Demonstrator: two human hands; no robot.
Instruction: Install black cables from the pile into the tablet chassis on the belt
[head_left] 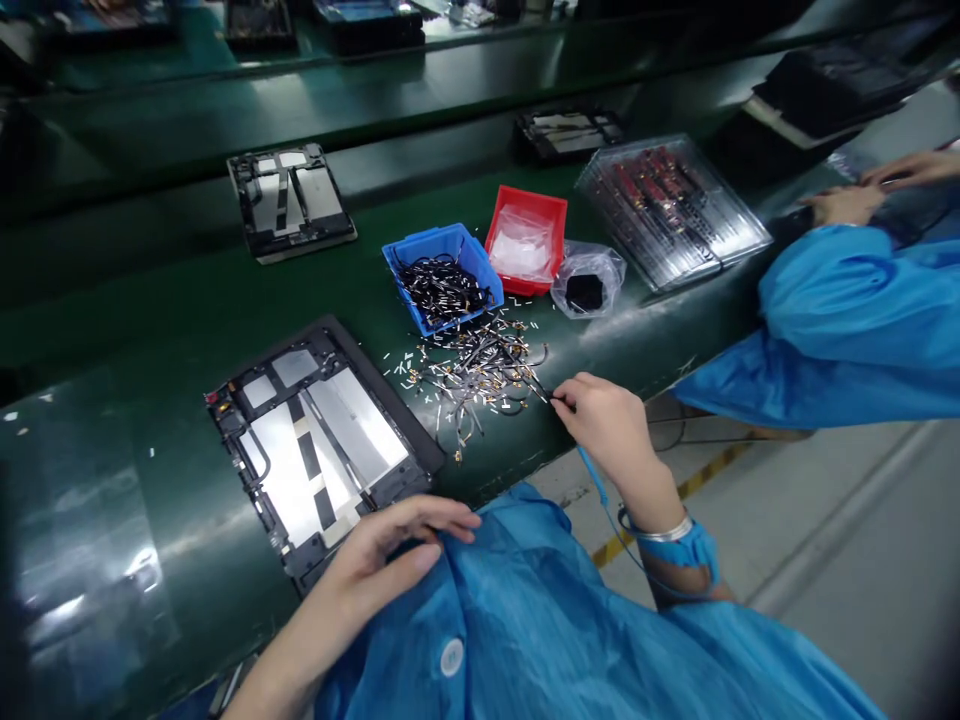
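Glossy dark-green bench (180, 300): R hand (611, 425) pinched on thin blk cable (541, 387) by tangled cable pile (487, 365); L hand (367, 565), fingers apart, nr flat blk/silver tablet shell (360, 415).

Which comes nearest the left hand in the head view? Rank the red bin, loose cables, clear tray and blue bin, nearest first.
1. Loose cables, ahead and right
2. Blue bin, just behind them
3. Red bin, right of that
4. Clear tray, farthest right

We can read no words, labels, brands or numbers on anything here. We make out only one sign-like marking; it is the yellow-and-black striped line (712, 472) on the floor (806, 500).
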